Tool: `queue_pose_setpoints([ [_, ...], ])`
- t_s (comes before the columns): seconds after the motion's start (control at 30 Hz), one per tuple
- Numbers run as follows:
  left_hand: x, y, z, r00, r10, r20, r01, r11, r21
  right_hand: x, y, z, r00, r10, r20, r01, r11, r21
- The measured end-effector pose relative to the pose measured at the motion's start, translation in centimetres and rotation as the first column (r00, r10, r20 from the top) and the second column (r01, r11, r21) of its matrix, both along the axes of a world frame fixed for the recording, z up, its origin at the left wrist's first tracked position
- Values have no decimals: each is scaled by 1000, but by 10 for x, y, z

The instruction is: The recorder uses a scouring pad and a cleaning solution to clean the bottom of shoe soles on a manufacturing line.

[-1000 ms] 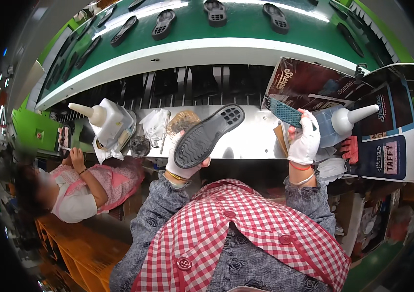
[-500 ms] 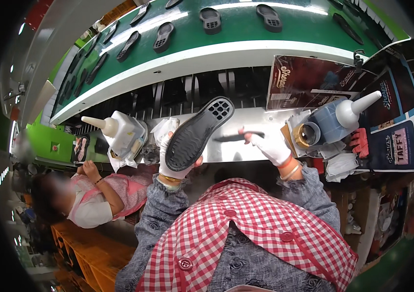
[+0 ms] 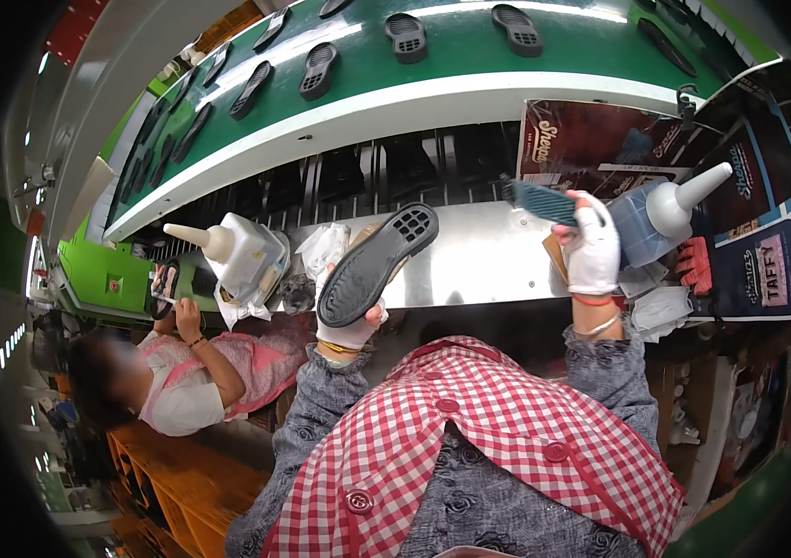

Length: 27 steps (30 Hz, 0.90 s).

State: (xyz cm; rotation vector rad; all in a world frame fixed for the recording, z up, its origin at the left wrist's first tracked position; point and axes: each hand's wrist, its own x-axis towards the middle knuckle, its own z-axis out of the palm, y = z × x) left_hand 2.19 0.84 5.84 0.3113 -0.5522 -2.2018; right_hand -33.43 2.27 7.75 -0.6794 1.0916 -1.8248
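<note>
My left hand (image 3: 347, 333), in a white fingerless glove, grips a black shoe sole (image 3: 372, 270) from underneath. The sole is tilted, its grid-patterned heel toward the far right and its ribbed forefoot near my wrist. Raised over the right end of the metal work surface (image 3: 479, 260), my gloved right hand (image 3: 593, 246) is closed round a dark teal brush (image 3: 544, 202). The brush points left, its dark tip slightly blurred, and is apart from the sole. Just right of that hand stands a translucent bottle (image 3: 651, 223) with a white cone nozzle.
A green conveyor (image 3: 368, 70) carrying several black soles runs along the far side. At the left stand a white nozzle bottle (image 3: 237, 256) and crumpled white paper (image 3: 324, 249). Printed cardboard (image 3: 768, 214) walls the right. A co-worker (image 3: 195, 372) sits at the left, handling a sole.
My right hand has moved right and upward with the brush, away from the sole, and turned it so its broad teal side shows. My left hand keeps the sole, shifted slightly.
</note>
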Motion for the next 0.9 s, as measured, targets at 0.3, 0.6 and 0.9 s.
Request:
queue_pose_setpoints([
  [0.3,-10,8,5,105,745,659,433,562,-704,48,-17,-34,875,426,-232,-393,903,174],
  [0.6,4,5,-5,824,294,484,-216,953,-211,-43,37,50,873,427,-237,-453,889,-68],
  [0.9,-13,12,21,977,105,183,-109,994,10,-22,17,20,989,51,141,-49,999,-20],
])
